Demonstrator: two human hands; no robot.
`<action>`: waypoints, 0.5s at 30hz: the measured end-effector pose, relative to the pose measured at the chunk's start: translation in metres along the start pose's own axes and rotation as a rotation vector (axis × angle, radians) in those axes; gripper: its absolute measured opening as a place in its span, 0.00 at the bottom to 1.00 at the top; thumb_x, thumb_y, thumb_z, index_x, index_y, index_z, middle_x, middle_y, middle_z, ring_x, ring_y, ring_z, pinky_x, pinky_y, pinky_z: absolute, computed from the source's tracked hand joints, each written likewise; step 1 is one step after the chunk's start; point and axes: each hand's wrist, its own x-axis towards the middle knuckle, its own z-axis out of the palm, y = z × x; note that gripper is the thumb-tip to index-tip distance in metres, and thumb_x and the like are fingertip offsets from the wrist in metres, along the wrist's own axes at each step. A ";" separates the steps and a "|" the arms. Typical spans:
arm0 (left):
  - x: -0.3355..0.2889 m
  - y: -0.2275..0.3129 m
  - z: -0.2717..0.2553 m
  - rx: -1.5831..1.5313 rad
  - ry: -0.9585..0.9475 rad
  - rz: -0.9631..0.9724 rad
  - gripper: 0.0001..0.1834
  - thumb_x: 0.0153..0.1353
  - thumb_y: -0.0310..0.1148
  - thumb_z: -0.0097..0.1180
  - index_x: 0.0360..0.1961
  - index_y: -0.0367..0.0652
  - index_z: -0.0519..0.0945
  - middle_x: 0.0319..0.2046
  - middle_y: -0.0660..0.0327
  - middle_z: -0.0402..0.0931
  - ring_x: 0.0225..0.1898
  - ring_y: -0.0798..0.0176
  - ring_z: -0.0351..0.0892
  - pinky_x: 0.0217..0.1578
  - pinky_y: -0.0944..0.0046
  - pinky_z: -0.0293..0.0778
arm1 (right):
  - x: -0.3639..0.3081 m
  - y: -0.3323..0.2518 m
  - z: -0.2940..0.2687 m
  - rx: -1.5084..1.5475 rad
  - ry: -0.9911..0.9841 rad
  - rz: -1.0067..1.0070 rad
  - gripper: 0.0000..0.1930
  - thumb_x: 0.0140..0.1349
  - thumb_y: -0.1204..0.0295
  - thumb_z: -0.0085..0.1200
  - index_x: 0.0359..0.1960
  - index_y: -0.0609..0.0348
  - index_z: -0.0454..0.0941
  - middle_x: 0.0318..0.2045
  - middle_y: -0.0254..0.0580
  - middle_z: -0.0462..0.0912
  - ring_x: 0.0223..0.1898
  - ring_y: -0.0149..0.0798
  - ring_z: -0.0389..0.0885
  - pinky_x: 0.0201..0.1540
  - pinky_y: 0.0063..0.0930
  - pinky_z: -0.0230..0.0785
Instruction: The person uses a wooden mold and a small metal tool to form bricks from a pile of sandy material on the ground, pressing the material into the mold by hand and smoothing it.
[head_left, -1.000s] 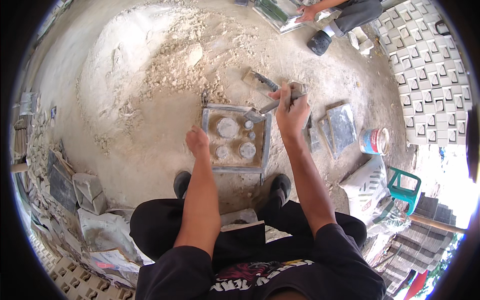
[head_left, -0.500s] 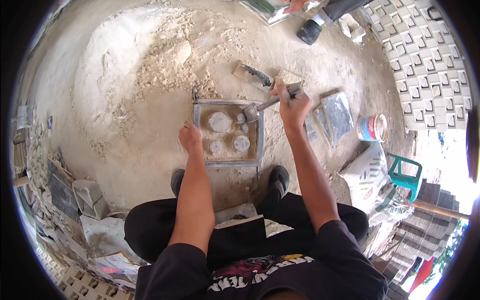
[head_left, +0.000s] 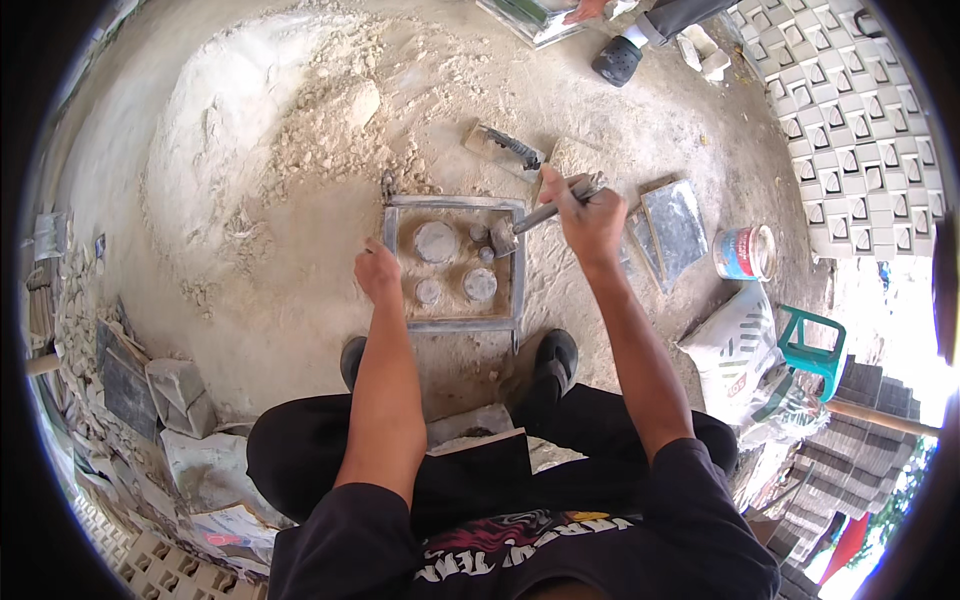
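A shallow square mould frame [head_left: 455, 325] with grey edges lies on the ground between my feet. Inside are several round pale discs of different sizes, such as a large disc [head_left: 436, 242] and a smaller disc [head_left: 480, 284], on a sandy bed. My right hand [head_left: 594, 228] grips the grey handle of what looks like a paintbrush [head_left: 535, 217]. Its dusty, flat end is down in the frame's upper right corner, beside two small discs. Closed, my left hand [head_left: 377, 270] is at the frame's left edge; anything within its fingers is hidden.
Pale powder and crumbs [head_left: 250, 100] are heaped at far left. A black-handled float [head_left: 510, 147] lies beyond the frame; right are a flat panel [head_left: 675, 230], bucket [head_left: 742, 254], sack [head_left: 735, 345] and green stool [head_left: 812, 345]. Another person's shoe [head_left: 617, 62] shows at the top.
The brush end has moved slightly down and toward the frame's right side, with my right hand shifting a little down and right. My left hand has barely moved.
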 end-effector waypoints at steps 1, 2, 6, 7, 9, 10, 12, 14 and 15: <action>0.002 -0.001 0.000 0.008 0.001 0.002 0.38 0.67 0.54 0.32 0.42 0.23 0.80 0.43 0.32 0.77 0.49 0.34 0.77 0.55 0.45 0.69 | 0.001 0.001 -0.001 -0.027 -0.025 -0.020 0.16 0.60 0.63 0.65 0.20 0.63 0.85 0.12 0.32 0.80 0.14 0.20 0.71 0.16 0.17 0.61; 0.003 -0.001 0.001 0.000 -0.001 0.004 0.39 0.67 0.54 0.31 0.42 0.23 0.80 0.44 0.33 0.78 0.49 0.34 0.77 0.55 0.45 0.69 | -0.001 0.004 -0.001 -0.038 -0.018 -0.022 0.17 0.60 0.61 0.64 0.20 0.61 0.85 0.12 0.32 0.80 0.13 0.20 0.71 0.16 0.18 0.61; -0.002 0.000 -0.003 0.023 -0.020 0.000 0.39 0.67 0.55 0.31 0.42 0.24 0.81 0.44 0.34 0.78 0.49 0.35 0.77 0.55 0.46 0.69 | -0.012 0.015 -0.005 -0.098 -0.064 0.055 0.19 0.62 0.56 0.61 0.20 0.58 0.86 0.12 0.31 0.80 0.13 0.20 0.68 0.16 0.21 0.58; -0.002 0.001 -0.003 0.029 -0.023 -0.005 0.39 0.67 0.55 0.31 0.42 0.24 0.81 0.44 0.34 0.78 0.50 0.35 0.77 0.55 0.46 0.69 | -0.007 0.009 -0.010 -0.062 -0.046 0.096 0.19 0.62 0.56 0.61 0.20 0.58 0.86 0.12 0.31 0.80 0.13 0.20 0.68 0.16 0.21 0.57; -0.003 0.003 -0.005 0.031 -0.029 -0.007 0.39 0.67 0.55 0.31 0.42 0.25 0.81 0.44 0.34 0.78 0.50 0.35 0.77 0.55 0.45 0.69 | 0.000 0.000 -0.018 0.007 -0.012 0.183 0.20 0.62 0.56 0.61 0.20 0.58 0.86 0.12 0.31 0.80 0.13 0.21 0.68 0.16 0.21 0.57; -0.004 0.004 -0.005 0.033 -0.034 -0.009 0.39 0.67 0.56 0.30 0.43 0.25 0.81 0.44 0.35 0.78 0.50 0.35 0.77 0.55 0.45 0.69 | -0.006 -0.003 -0.022 -0.068 0.015 0.203 0.20 0.62 0.55 0.61 0.20 0.59 0.86 0.13 0.31 0.80 0.13 0.21 0.68 0.16 0.21 0.57; -0.003 0.006 0.000 0.028 -0.018 -0.025 0.39 0.67 0.56 0.31 0.43 0.26 0.81 0.44 0.35 0.78 0.50 0.35 0.77 0.55 0.45 0.69 | -0.020 0.004 -0.015 -0.099 -0.011 0.092 0.22 0.61 0.55 0.62 0.20 0.62 0.84 0.10 0.34 0.77 0.12 0.21 0.68 0.16 0.23 0.59; -0.002 0.006 0.000 0.026 -0.014 -0.018 0.39 0.67 0.56 0.31 0.43 0.26 0.81 0.44 0.35 0.78 0.50 0.35 0.77 0.55 0.45 0.69 | -0.024 0.006 -0.019 -0.120 -0.052 0.022 0.22 0.60 0.56 0.63 0.20 0.66 0.83 0.07 0.37 0.72 0.11 0.21 0.65 0.16 0.26 0.59; -0.002 0.003 -0.002 0.025 -0.016 -0.011 0.39 0.67 0.56 0.31 0.43 0.26 0.81 0.45 0.35 0.78 0.50 0.35 0.77 0.55 0.45 0.69 | -0.023 -0.001 -0.023 -0.163 -0.073 0.106 0.21 0.61 0.57 0.63 0.21 0.64 0.84 0.10 0.36 0.76 0.13 0.22 0.69 0.18 0.24 0.62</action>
